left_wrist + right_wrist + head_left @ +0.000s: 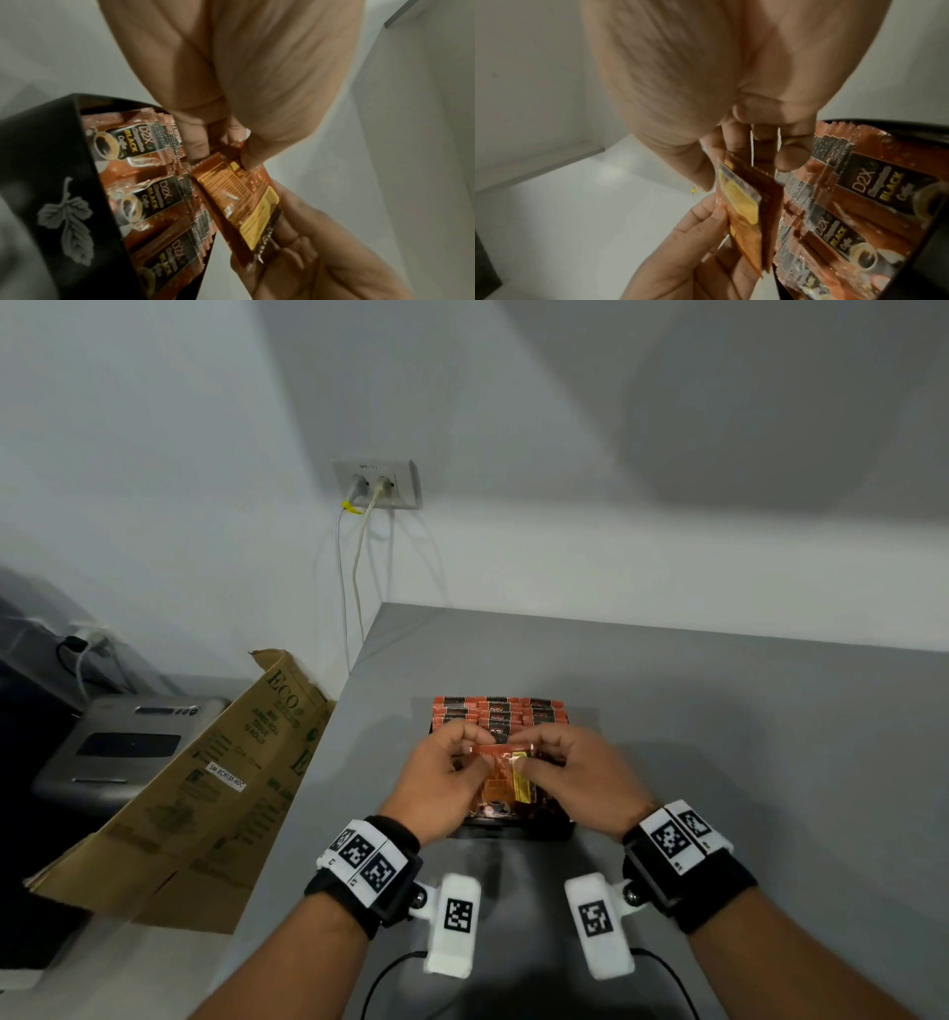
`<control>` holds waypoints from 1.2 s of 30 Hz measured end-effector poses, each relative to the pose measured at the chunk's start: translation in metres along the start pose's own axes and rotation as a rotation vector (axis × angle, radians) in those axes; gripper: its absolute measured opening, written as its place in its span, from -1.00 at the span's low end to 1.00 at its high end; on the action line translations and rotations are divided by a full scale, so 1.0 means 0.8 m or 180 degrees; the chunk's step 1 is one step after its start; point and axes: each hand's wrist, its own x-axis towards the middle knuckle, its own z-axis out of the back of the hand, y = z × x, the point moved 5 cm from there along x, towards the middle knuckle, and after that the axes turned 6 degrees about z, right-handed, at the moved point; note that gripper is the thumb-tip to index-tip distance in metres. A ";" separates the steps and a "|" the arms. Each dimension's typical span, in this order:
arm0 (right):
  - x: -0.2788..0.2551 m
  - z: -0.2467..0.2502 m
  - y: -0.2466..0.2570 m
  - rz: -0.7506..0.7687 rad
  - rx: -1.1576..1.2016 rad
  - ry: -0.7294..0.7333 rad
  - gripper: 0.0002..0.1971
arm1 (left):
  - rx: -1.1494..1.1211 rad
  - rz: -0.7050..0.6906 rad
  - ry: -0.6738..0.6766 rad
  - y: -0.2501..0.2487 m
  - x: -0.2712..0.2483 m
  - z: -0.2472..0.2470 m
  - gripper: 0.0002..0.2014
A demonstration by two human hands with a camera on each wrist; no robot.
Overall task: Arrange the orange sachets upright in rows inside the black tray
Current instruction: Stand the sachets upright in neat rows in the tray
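Observation:
An orange sachet [506, 770] is held back side up just above the black tray [513, 832]. My left hand [475, 755] pinches its left end and my right hand [531, 757] pinches its right end. Rows of upright orange sachets [500, 711] fill the far part of the tray. In the left wrist view, my left hand [223, 154] pinches the sachet [239, 194] beside the packed sachets [144, 182] and the leaf-printed tray wall [51, 182]. The right wrist view shows my right hand [744, 168] pinching the sachet [741, 219] next to the tray's sachets [847, 203].
The tray sits on a grey counter [719, 737] against a white wall. A brown cardboard box [205, 788] leans at the counter's left edge, with a grey machine [123, 747] beyond it. Cables [354, 588] hang from a wall socket.

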 end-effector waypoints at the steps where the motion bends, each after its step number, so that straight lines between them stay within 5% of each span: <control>1: -0.001 0.002 0.001 -0.0007 0.0118 -0.0077 -0.85 | -0.0027 0.0000 0.0005 0.000 0.001 0.000 -0.78; 7: -0.004 0.003 -0.004 -0.0067 0.0613 -0.0372 -0.83 | -0.0205 -0.0098 -0.0195 -0.003 0.001 0.004 -0.85; 13: -0.001 0.011 -0.015 -0.0167 0.1002 -0.0730 -0.76 | -0.1186 0.0139 -0.0339 0.007 0.001 0.024 -0.69; 17: 0.000 0.013 -0.020 -0.0287 0.1320 -0.0864 -0.68 | -0.1614 0.0287 -0.0376 0.010 0.002 0.031 -0.78; 20: 0.000 0.013 -0.016 -0.0287 0.1397 -0.0905 -0.77 | -0.1595 0.0314 -0.0557 0.012 0.003 0.034 -0.57; 27: 0.005 0.011 0.024 0.0660 -0.0332 -0.1112 -0.69 | -0.2249 0.0559 -0.0251 0.010 0.006 0.009 -0.83; 30: 0.003 0.009 0.026 0.0614 -0.0160 -0.0943 -0.58 | -0.2359 0.0706 -0.0080 0.006 0.004 0.004 -0.83; 36: 0.008 0.009 0.022 0.0413 -0.0031 -0.0549 -0.75 | -0.2331 0.0776 0.0153 0.007 0.003 0.003 -0.76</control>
